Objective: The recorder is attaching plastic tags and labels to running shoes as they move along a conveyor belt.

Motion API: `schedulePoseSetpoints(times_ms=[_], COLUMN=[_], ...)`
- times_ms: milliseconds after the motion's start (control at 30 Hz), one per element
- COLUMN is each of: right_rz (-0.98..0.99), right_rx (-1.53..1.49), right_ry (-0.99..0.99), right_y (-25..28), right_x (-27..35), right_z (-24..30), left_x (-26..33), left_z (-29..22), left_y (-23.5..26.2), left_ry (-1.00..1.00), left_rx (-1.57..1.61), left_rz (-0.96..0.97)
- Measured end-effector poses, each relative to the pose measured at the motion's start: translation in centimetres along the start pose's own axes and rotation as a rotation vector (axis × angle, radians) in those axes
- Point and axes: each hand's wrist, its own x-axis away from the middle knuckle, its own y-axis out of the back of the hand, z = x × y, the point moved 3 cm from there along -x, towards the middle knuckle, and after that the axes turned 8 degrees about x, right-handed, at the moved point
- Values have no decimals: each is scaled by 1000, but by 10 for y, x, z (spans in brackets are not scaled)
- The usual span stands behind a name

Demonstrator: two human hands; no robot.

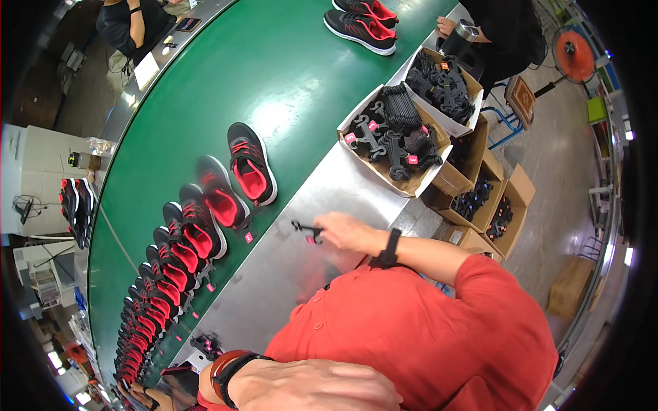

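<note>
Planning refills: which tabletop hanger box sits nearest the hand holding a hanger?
The open cardboard box with pink-tagged black plastic hangers, nearer the right hand; the other box lies beyond it.

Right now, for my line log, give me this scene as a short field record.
right hand: pinches a black plastic shoe hanger over the steel table
left hand: at the lower edge, grip unclear
green conveyor belt: carries a row of black-and-red sneakers
cardboard boxes: filled with black hangers

The right hand [346, 233] curls over the black hanger [306, 230], hiding its far end behind the fingers; the left hand [312, 387] runs off the bottom edge.
</note>
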Motion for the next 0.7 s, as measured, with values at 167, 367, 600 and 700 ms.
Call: schedulePoseSetpoints(times_ms=[167, 367, 600, 700], right_rz=[-752, -661, -739, -741], right_rx=[-51, 272, 458, 428], right_ry=[-213, -334, -331, -335], right_y=[103, 133, 114, 116], right_x=[40, 73, 93, 95], right_z=[-34, -100, -116, -100], left_x=[-10, -11, -21, -16], left_z=[13, 39, 32, 29], left_y=[-1, 4, -25, -32], left_ry=[95, 124, 477, 146], left_rx=[43, 23, -47, -197], left_rz=[79, 114, 170, 304])
